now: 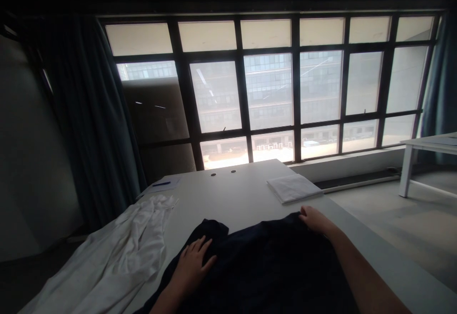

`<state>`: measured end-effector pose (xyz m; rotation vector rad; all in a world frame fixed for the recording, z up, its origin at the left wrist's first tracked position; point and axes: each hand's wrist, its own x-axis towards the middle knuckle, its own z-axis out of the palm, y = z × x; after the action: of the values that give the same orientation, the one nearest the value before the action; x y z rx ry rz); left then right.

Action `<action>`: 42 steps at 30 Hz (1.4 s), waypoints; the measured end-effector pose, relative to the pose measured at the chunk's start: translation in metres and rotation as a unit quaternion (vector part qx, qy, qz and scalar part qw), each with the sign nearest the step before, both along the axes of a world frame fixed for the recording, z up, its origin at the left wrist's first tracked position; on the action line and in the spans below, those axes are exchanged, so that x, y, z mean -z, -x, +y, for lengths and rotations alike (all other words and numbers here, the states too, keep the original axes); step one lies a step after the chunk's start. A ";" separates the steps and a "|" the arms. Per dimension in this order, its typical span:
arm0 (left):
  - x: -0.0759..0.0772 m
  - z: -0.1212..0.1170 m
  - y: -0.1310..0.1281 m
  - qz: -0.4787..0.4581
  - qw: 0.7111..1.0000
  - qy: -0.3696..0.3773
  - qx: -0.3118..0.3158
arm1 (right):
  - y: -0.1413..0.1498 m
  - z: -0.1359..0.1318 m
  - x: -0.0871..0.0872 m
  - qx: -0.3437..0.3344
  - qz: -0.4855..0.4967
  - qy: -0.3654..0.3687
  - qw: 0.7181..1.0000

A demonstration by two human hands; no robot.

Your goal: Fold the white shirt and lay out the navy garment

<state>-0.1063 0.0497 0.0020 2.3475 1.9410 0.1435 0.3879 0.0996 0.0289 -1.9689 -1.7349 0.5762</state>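
Note:
A dark navy garment (264, 266) lies spread on the white table (235, 195) in front of me. My left hand (194, 259) rests flat on its left part, fingers stretched out and apart. My right hand (314, 219) lies on the garment's far right edge; its fingers curl over the cloth, though whether they grip it is unclear. A folded white cloth (294, 187) sits just beyond my right hand. A crumpled white garment (121, 257) lies to the left of my left hand.
A paper with a blue pen (160, 185) lies at the table's far left. Two round cable holes (223, 173) sit near the far edge. A large window (267, 90) and dark curtains (93, 123) stand behind. Another white table (428, 145) is at right.

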 end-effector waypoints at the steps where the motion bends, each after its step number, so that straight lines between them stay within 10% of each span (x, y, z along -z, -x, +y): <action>1: -0.001 0.000 -0.001 0.008 1.000 -0.015 -0.006 | -0.002 0.002 -0.005 0.017 0.008 -0.024 1.000; 8: -0.009 -0.001 -0.008 0.044 0.995 -0.085 -0.020 | -0.014 0.011 -0.023 0.099 -0.005 -0.119 0.988; 17: -0.006 0.000 -0.005 0.038 0.997 -0.069 -0.019 | -0.025 0.000 0.016 -0.003 -0.046 0.043 0.998; 27: -0.025 -0.012 -0.023 0.035 0.987 -0.153 0.020 | 0.008 0.018 0.041 -0.005 -0.109 -0.048 0.993; 36: -0.007 -0.006 -0.017 0.073 0.983 -0.169 -0.018 | 0.028 0.015 0.064 0.031 -0.141 -0.069 0.987; 42: -0.002 -0.004 -0.016 0.072 0.989 -0.128 -0.001 | 0.036 0.013 0.054 0.066 -0.144 -0.222 0.962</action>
<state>-0.0904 0.0461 0.0042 2.5817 2.1047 0.2447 0.3515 0.1127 -0.0252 -1.8827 -1.6928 -0.1495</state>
